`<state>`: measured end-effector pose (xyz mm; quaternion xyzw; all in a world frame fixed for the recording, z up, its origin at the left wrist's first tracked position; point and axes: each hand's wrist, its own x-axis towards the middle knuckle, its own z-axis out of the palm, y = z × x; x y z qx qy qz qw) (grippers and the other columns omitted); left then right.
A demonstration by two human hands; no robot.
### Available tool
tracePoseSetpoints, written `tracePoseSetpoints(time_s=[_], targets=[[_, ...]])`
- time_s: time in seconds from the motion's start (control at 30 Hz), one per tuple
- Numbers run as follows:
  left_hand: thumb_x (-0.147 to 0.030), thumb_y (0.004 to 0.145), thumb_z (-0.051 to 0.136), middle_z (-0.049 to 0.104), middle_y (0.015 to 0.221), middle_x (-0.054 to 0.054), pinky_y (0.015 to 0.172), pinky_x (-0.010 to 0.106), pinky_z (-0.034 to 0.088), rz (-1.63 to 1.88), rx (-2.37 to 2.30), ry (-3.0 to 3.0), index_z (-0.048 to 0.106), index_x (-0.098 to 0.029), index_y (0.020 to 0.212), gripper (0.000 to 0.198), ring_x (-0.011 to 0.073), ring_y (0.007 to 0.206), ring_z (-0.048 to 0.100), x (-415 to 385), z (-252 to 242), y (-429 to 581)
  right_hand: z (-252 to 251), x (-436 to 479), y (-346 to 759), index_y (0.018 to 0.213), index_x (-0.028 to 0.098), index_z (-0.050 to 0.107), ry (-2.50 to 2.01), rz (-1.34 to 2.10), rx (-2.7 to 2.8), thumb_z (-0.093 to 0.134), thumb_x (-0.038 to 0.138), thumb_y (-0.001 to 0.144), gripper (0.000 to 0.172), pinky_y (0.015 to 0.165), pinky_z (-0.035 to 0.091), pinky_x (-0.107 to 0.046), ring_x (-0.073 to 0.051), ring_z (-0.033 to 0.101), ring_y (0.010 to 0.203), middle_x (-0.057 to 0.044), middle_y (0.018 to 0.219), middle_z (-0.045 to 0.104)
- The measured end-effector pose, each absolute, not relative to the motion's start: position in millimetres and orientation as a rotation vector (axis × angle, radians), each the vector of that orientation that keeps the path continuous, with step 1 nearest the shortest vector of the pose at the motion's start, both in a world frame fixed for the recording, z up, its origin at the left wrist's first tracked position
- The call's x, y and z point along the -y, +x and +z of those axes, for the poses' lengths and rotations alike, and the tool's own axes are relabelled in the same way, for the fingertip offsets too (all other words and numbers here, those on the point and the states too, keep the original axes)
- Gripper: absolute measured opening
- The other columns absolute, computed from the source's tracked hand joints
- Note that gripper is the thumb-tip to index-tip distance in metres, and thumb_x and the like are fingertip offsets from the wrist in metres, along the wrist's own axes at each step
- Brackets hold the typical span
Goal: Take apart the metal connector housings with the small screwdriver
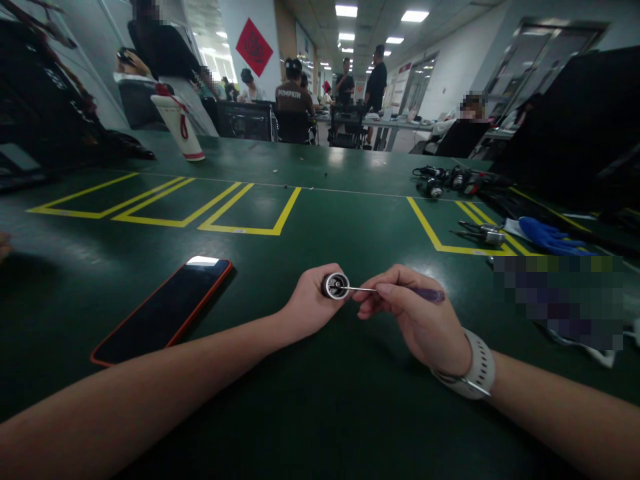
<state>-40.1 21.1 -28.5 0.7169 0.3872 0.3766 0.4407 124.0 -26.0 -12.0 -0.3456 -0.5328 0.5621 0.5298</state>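
Note:
My left hand point(311, 301) is wrapped round a small round metal part point(330, 285), whose open end faces me. Inside its silvery rim I see a dark hollow with a small centre piece, too small to make out well. In my right hand point(413, 307) is a slim screwdriver point(427, 294) with a purple see-through handle. Its thin shaft points left, and the tip is at the open end of the metal part. Whether the tip touches the inside I cannot tell. A pale watch strap sits on my right wrist.
Left of my hands lies a phone point(173, 310) in an orange case. Yellow tape point(240, 231) marks boxes on the green table point(320, 413). At the right are a small motor-like part with wires point(487, 233), a blue glove point(547, 235) and dark wired parts point(434, 183). A white cup point(179, 127) stands farther back.

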Motion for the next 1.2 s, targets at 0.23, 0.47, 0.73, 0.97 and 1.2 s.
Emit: tracePoseSetpoints(time_s=[0.23,0.47,0.73,0.97,1.2], targets=[[-0.012,0.07,0.061,0.046,0.058,-0.006,0.05,0.021,0.033,0.871,-0.961,1.84,0.048,-0.016,0.062,0.016,0.0075,0.053,0.042,-20.5,-29.9,-39.9,-12.8,24.6,127.5,0.076,0.015,0.064,-0.851,1.253,1.297,0.056,0.018,0.082,0.01,0.059,0.054,-0.031,-0.015,0.065,0.064,-0.005,0.078,0.071],[-0.011,0.069,0.061,0.045,0.058,-0.006,0.051,0.021,0.033,0.871,-0.967,1.841,0.046,-0.017,0.06,0.018,0.0074,0.053,0.041,-20.9,-30.9,-39.1,-9.4,24.4,126.8,0.071,0.014,0.062,-0.869,1.328,1.224,0.057,0.018,0.078,0.009,0.056,0.054,-0.03,-0.015,0.064,0.061,-0.004,0.07,0.069],[-0.015,0.071,0.061,0.047,0.059,-0.005,0.051,0.021,0.034,0.851,-1.005,1.885,0.049,-0.017,0.063,0.014,0.0086,0.055,0.043,-18.2,-26.9,-40.4,-6.5,25.4,127.3,0.071,0.014,0.063,-0.873,1.291,1.249,0.055,0.018,0.078,0.01,0.054,0.053,-0.029,-0.015,0.063,0.059,-0.005,0.072,0.07],[-0.014,0.069,0.062,0.047,0.059,-0.005,0.051,0.021,0.033,0.845,-1.005,1.904,0.048,-0.016,0.061,0.016,0.0085,0.055,0.042,-17.4,-26.0,-40.0,-10.7,27.3,128.1,0.071,0.014,0.064,-0.847,1.289,1.281,0.055,0.017,0.078,0.012,0.054,0.053,-0.03,-0.015,0.063,0.06,-0.005,0.073,0.07],[-0.014,0.069,0.062,0.045,0.057,-0.006,0.048,0.02,0.032,0.868,-1.001,1.845,0.047,-0.017,0.062,0.016,0.0074,0.053,0.04,-18.3,-29.2,-38.4,-8.7,26.3,123.2,0.067,0.015,0.061,-0.836,1.406,1.065,0.057,0.019,0.073,0.009,0.055,0.054,-0.03,-0.015,0.063,0.057,-0.005,0.069,0.07]])
